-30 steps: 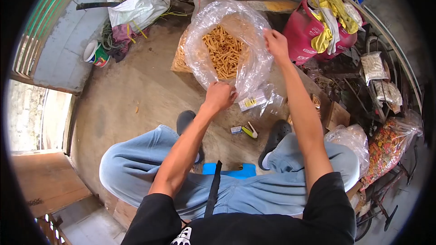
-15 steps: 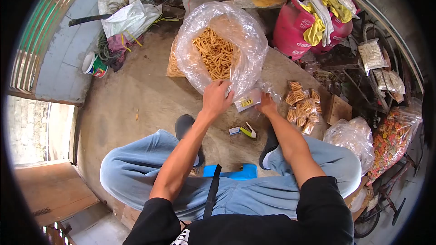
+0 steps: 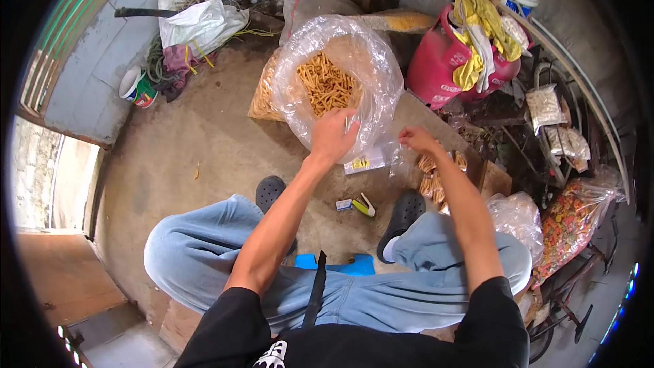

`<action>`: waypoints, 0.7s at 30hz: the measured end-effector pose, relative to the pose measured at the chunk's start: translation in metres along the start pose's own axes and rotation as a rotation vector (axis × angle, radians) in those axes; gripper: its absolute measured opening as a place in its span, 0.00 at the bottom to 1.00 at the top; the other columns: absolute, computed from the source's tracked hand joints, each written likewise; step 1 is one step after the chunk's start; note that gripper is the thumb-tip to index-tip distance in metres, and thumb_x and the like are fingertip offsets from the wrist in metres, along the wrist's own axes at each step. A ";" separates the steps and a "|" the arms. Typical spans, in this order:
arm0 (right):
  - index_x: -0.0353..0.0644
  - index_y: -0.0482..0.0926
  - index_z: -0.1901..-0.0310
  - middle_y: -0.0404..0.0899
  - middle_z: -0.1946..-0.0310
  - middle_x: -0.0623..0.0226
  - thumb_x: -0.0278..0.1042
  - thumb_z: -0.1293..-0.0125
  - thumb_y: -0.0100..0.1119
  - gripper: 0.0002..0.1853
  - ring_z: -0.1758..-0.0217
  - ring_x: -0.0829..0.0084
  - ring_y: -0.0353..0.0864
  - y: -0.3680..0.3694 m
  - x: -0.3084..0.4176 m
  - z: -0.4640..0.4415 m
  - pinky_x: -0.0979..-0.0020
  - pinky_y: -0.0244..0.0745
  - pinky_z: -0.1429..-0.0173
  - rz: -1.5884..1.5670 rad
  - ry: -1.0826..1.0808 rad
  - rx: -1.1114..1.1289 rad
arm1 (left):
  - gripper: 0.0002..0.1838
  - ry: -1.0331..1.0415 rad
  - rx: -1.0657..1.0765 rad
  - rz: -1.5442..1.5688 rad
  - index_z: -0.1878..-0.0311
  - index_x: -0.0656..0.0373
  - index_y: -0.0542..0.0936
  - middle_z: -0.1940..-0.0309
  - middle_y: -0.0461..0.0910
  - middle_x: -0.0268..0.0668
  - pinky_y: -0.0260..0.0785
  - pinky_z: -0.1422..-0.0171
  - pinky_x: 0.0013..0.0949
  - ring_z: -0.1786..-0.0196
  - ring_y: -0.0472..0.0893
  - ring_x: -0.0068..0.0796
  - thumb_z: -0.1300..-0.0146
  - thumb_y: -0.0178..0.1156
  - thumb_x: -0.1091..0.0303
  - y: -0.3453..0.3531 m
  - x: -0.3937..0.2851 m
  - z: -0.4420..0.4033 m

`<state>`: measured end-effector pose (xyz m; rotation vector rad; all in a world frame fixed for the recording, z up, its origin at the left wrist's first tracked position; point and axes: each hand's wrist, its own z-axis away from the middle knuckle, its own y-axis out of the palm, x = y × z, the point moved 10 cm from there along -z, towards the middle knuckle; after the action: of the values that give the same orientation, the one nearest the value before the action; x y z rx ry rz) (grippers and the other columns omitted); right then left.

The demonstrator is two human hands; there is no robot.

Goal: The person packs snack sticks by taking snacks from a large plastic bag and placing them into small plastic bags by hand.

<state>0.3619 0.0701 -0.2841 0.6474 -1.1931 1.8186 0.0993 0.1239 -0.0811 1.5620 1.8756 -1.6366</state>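
Observation:
A large clear plastic bag (image 3: pixel 381 82) stands open before me, filled with thin brown snack sticks (image 3: pixel 323 85). My left hand (image 3: pixel 332 135) is closed at its near rim, the fingers curled over the plastic. To the right, my right hand (image 3: pixel 417 139) pinches a small clear plastic bag (image 3: pixel 402 162), which hangs from the fingertips. Just below lies a flat packet with a yellow label (image 3: pixel 362 163). On the floor nearer me are a green stapler (image 3: pixel 364 206) and a small blue-and-white box (image 3: pixel 343 204). Filled snack packets (image 3: pixel 430 184) lie partly hidden behind my right forearm.
Pink gas cylinders (image 3: pixel 436 61) with yellow cloths stand at the back right. Along the right side are a crumpled clear bag (image 3: pixel 514 221) and a bag of colourful snacks (image 3: pixel 572 225). A white sack (image 3: pixel 201 24) and a small tub (image 3: pixel 138 87) sit at the left.
My right hand has lifted from the flat packet, moving up and right with the small clear bag. My left hand stays at the large bag's rim. The camera view has shifted slightly.

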 end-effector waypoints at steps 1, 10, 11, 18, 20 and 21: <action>0.37 0.80 0.61 0.81 0.71 0.67 0.30 0.42 0.62 0.09 0.70 0.77 0.77 -0.021 0.028 0.008 0.74 0.72 0.66 -0.027 -0.001 0.020 | 0.14 0.003 -0.014 0.042 0.55 0.61 0.79 0.61 0.81 0.44 0.72 0.54 0.37 0.58 0.81 0.40 0.42 0.62 0.64 -0.002 -0.005 -0.004; 0.37 0.79 0.62 0.79 0.74 0.73 0.28 0.36 0.57 0.05 0.73 0.83 0.72 -0.099 0.256 0.076 0.79 0.68 0.69 0.060 -0.231 0.055 | 0.24 -0.040 0.240 0.288 0.47 0.63 0.77 0.57 0.82 0.43 0.71 0.49 0.34 0.54 0.81 0.33 0.41 0.63 0.55 -0.026 -0.062 -0.068; 0.36 0.79 0.62 0.79 0.73 0.74 0.30 0.35 0.57 0.06 0.72 0.84 0.72 -0.094 0.280 0.089 0.79 0.68 0.66 0.057 -0.218 0.035 | 0.24 -0.037 0.229 0.279 0.47 0.63 0.77 0.57 0.82 0.43 0.71 0.49 0.34 0.54 0.81 0.33 0.41 0.63 0.55 -0.037 -0.068 -0.076; 0.35 0.79 0.63 0.78 0.73 0.74 0.36 0.34 0.58 0.10 0.70 0.85 0.72 -0.051 0.347 0.104 0.79 0.68 0.63 -0.013 -0.403 -0.123 | 0.26 -0.089 0.615 0.292 0.48 0.66 0.76 0.61 0.82 0.39 0.71 0.52 0.29 0.57 0.79 0.25 0.40 0.64 0.54 -0.073 -0.076 -0.078; 0.35 0.79 0.64 0.78 0.73 0.74 0.36 0.34 0.58 0.10 0.70 0.85 0.72 -0.032 0.355 0.106 0.79 0.68 0.63 -0.057 -0.411 -0.089 | 0.17 -0.145 0.725 0.481 0.53 0.66 0.79 0.64 0.83 0.37 0.71 0.58 0.26 0.62 0.79 0.21 0.36 0.62 0.61 -0.075 -0.072 -0.066; 0.36 0.80 0.64 0.78 0.73 0.74 0.35 0.34 0.59 0.10 0.69 0.85 0.72 -0.024 0.362 0.109 0.79 0.68 0.63 -0.070 -0.428 -0.076 | 0.11 -0.175 0.644 0.504 0.58 0.65 0.81 0.68 0.83 0.34 0.70 0.61 0.23 0.66 0.78 0.18 0.35 0.59 0.66 -0.087 -0.073 -0.062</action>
<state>0.1956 0.1085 0.0536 1.0566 -1.4874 1.6123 0.0897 0.1483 0.0451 1.8242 0.7869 -2.1230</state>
